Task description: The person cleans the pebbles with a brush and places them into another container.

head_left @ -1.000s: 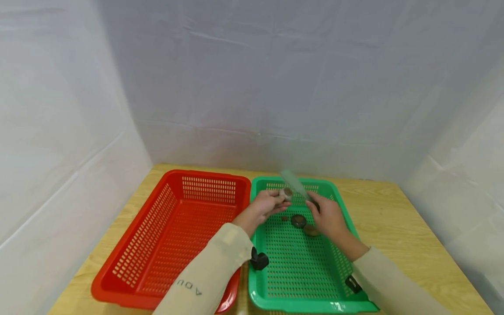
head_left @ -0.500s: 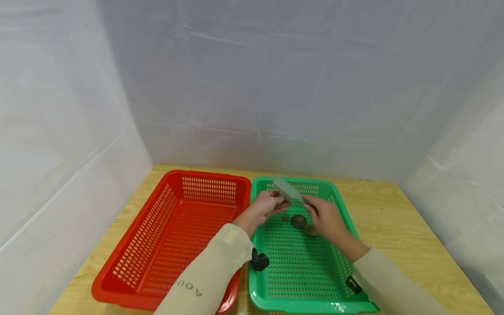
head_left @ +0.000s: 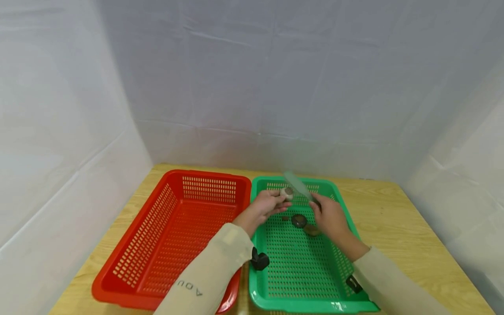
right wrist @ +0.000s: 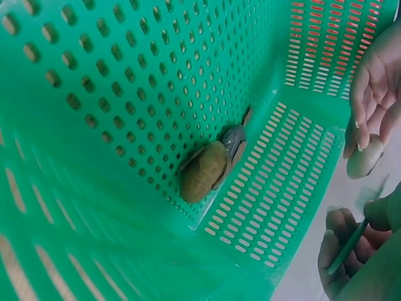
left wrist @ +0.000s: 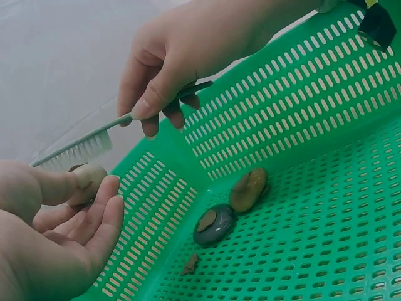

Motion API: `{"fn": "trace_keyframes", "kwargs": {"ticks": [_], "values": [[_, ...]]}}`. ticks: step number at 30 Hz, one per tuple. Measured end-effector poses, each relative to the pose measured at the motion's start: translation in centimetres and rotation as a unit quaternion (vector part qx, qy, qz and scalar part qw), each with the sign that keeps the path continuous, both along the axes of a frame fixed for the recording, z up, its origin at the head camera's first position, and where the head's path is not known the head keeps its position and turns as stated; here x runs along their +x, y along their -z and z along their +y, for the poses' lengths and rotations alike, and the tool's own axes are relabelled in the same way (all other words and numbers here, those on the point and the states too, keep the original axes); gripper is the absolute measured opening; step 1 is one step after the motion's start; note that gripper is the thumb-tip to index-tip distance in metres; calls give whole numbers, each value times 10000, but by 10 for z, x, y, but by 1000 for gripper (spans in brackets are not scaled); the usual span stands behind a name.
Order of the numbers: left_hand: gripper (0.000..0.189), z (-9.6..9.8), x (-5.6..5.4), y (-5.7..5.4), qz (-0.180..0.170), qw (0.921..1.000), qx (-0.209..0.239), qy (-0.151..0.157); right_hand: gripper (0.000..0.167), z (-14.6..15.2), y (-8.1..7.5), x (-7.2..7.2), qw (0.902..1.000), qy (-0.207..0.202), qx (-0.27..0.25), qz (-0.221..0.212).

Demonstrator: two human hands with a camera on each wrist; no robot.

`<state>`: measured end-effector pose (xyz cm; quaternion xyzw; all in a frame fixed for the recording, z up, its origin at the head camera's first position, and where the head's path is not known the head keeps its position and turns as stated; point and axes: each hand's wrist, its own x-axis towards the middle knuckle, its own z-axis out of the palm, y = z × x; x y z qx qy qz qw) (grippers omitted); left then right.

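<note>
Dark letters (head_left: 190, 287) on the left sleeve (head_left: 212, 264), an A legible, others unclear

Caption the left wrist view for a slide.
Left hand holds a pale stone, right hand a brush; a dark stone and a brown stone lie in the green basket.

This is a small sheet-lined booth, a makeshift recording or test station. Pale, creased sheeting (head_left: 267, 87) rises behind and along both sides, closing in a wood-grain tabletop (head_left: 397, 227). Two perforated plastic tubs, a red basket (head_left: 185, 232) and a green basket (head_left: 299, 273), stand side by side within this plain surround. A black device (head_left: 260, 261) sits at the left sleeve, which fits a recording setup. The sheets hide the wider room, so whether the booth stands in a lab, workshop or home is unclear.
</note>
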<state>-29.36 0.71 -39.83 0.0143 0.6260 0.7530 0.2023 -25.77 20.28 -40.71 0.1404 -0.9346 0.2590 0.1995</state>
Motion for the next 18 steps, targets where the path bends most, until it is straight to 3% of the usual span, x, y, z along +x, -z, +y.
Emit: {"fn": "trace_keyframes", "kwargs": {"ticks": [4,11,18], "values": [[40,0,1,0,2,10000,-7,-36,35,-1,0,-1,9998,-68,-101,166],[35,2,0,2,45,9998,47,-198,32,-3,1,0,9907,-1082,-88,820],[35,2,0,2,30,9996,127,-263,32,-3,4,1,9903,-1299,7,491]]}}
